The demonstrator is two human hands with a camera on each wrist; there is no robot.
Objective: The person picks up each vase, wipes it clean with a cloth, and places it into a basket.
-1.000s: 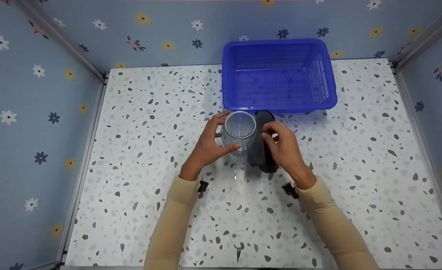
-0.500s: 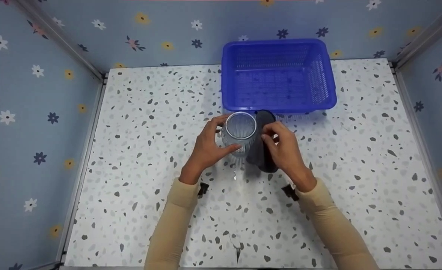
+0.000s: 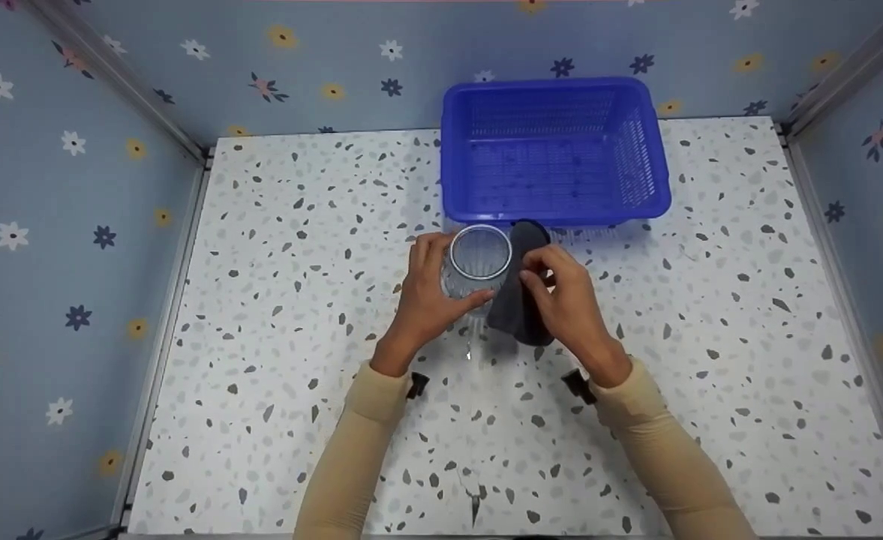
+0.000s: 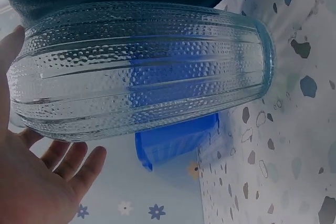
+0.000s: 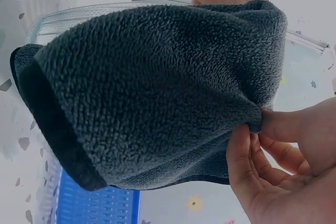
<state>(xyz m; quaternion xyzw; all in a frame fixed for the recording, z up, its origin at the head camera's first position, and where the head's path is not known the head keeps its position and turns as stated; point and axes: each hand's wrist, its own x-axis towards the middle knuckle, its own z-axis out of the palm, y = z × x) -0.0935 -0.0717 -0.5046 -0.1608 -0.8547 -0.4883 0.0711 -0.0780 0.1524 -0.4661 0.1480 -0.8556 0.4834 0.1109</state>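
Observation:
A clear ribbed glass vase (image 3: 479, 281) stands upright on the table in the head view, its round mouth facing up. My left hand (image 3: 427, 292) holds it from the left, thumb across the near side and fingers around the far side. Dimpled bands show on the vase (image 4: 142, 72) in the left wrist view. Just to its right hangs a dark grey towel (image 3: 518, 289), pinched between the thumb and fingers of my right hand (image 3: 565, 289). Up close in the right wrist view, the fuzzy towel (image 5: 157, 93) has a smooth dark border and hides much of the vase.
A blue plastic basket (image 3: 554, 219) with slotted sides stands behind the vase and towel, near the back wall. Flower-patterned walls (image 3: 261, 60) enclose the speckled table (image 3: 298, 247) at the back and both sides.
My left hand has shifted slightly right and turned around the vase, its thumb sliding further across the near side. The towel's lower end has swung a little left. My right hand keeps its pinch.

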